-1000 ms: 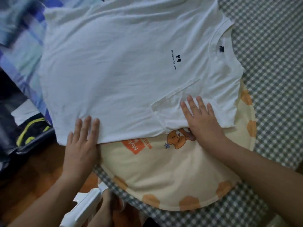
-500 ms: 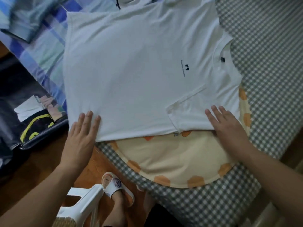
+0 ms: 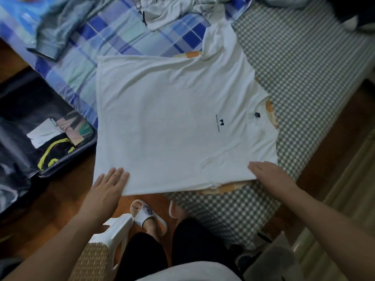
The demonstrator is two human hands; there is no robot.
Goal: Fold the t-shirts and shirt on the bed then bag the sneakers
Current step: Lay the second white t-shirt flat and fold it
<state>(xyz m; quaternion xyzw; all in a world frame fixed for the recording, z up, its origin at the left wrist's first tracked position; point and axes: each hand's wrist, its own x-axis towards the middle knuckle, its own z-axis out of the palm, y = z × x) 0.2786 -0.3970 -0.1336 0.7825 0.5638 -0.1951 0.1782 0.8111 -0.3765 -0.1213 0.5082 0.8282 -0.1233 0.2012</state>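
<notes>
Since a second ago both hands have slid outward along the near edge of the white t-shirt (image 3: 172, 122), and far less of the cream t-shirt (image 3: 223, 188) beneath it shows.

Head view: the white t-shirt lies spread flat on the bed (image 3: 304, 78), collar toward the right, its near sleeve folded in over the body and its hem corner hanging just past the bed's edge. The left hand (image 3: 105, 191) rests flat on that near hem corner, fingers straight, gripping nothing. The right hand (image 3: 269, 175) presses flat on the near shoulder edge, fingers likewise straight and released. The cream t-shirt peeks out only as an orange-patched rim along the near edge and at the collar.

The white t-shirt looks light, soft and limp, so it will likely sag and crease unless lifted by two points at once; the near hem corner and the near shoulder seem the sensible places to pinch for the next fold.

A green checked sheet covers the bed, and a blue plaid blanket (image 3: 113, 37) lies at the far left with crumpled clothes (image 3: 172, 13) on it. An open suitcase (image 3: 40, 138) lies on the wooden floor (image 3: 60, 199), and a white stool (image 3: 113, 230) stands near the person's slippered foot (image 3: 148, 216).
</notes>
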